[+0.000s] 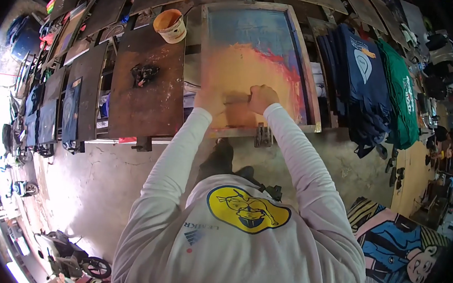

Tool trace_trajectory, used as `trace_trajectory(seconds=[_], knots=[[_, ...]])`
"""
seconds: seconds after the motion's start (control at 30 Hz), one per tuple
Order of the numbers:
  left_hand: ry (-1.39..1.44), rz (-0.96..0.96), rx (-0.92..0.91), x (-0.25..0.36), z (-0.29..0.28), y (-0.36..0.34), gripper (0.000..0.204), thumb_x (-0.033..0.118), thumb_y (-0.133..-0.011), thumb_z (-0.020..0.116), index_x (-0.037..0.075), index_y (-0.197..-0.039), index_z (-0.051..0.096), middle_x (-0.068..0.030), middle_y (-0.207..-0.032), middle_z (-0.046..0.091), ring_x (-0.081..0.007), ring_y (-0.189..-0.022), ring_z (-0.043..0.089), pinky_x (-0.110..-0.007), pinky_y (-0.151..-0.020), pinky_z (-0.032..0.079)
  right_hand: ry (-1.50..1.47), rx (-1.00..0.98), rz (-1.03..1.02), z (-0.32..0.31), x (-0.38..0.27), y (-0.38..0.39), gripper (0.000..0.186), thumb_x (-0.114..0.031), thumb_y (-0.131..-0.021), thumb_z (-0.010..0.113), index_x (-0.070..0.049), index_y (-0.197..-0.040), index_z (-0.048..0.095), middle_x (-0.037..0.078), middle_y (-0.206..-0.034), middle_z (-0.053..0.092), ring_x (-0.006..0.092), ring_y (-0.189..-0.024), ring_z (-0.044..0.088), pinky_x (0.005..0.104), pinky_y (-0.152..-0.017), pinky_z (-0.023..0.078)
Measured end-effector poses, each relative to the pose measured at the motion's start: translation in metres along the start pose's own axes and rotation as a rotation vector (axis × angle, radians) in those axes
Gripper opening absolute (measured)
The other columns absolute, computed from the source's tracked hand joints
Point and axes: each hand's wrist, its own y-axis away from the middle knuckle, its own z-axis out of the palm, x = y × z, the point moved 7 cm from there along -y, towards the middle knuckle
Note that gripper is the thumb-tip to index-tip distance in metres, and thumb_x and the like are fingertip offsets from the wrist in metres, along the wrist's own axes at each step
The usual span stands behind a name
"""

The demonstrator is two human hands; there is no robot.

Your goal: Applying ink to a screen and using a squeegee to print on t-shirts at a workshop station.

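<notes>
A wooden-framed printing screen lies on the table before me, its mesh orange over the near part and blue at the far end, with a ragged red edge between. Low on the orange mesh is a brownish squeegee, partly hidden and close in colour to the ink. My right hand is closed in a fist round its right end. At the other end my left hand grips it, though its fingers blend into the orange. A metal hinge clamp sits at the frame's near edge.
An ink-smeared white bucket stands on a brown board to the left, near a dark crumpled object. Navy T-shirts and green T-shirts lie stacked on the right. More boards line the far side.
</notes>
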Motion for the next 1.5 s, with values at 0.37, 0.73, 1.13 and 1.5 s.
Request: trace_trajectory(seconds=[0.37, 0.73, 1.13, 1.5], knots=[[-0.019, -0.034, -0.017, -0.001, -0.01, -0.008, 0.057, 0.055, -0.065, 0.08, 0.012, -0.101, 0.068, -0.0157, -0.104, 0.071, -0.0368, -0.099, 0.067, -0.049, -0.086, 0.053, 0.027, 0.007, 0.032, -0.006, -0.002, -0.007, 0.054, -0.047, -0.078, 0.074, -0.002, -0.107, 0.07, 0.023, -0.11, 0.07, 0.0362, -0.106, 0.067, 0.0437, -0.092, 0.054], [-0.057, 0.034, -0.071, -0.006, -0.003, -0.024, 0.057, 0.057, -0.068, 0.078, 0.011, -0.101, 0.068, -0.0166, -0.105, 0.071, -0.0373, -0.103, 0.066, -0.047, -0.092, 0.051, 0.013, -0.05, -0.019, -0.003, -0.002, -0.022, 0.041, -0.042, -0.076, 0.073, -0.007, -0.097, 0.074, 0.02, -0.098, 0.073, 0.0363, -0.096, 0.07, 0.0448, -0.087, 0.055], [-0.087, 0.292, 0.044, -0.007, -0.066, -0.116, 0.055, 0.052, -0.077, 0.076, 0.009, -0.11, 0.067, -0.0175, -0.108, 0.07, -0.036, -0.103, 0.066, -0.046, -0.089, 0.053, 0.076, -0.1, -0.039, -0.03, 0.01, -0.116, 0.026, -0.027, -0.08, 0.064, -0.011, -0.099, 0.073, 0.017, -0.103, 0.072, 0.0356, -0.098, 0.069, 0.0444, -0.088, 0.055], [-0.077, 0.096, -0.079, -0.034, 0.008, -0.058, 0.055, 0.031, -0.076, 0.077, 0.01, -0.12, 0.052, -0.0168, -0.115, 0.062, -0.0399, -0.092, 0.068, -0.049, -0.079, 0.056, 0.001, 0.076, 0.021, 0.014, 0.001, -0.06, 0.017, -0.022, -0.076, 0.065, -0.01, -0.088, 0.066, 0.019, -0.083, 0.07, 0.0393, -0.083, 0.068, 0.0507, -0.079, 0.054]])
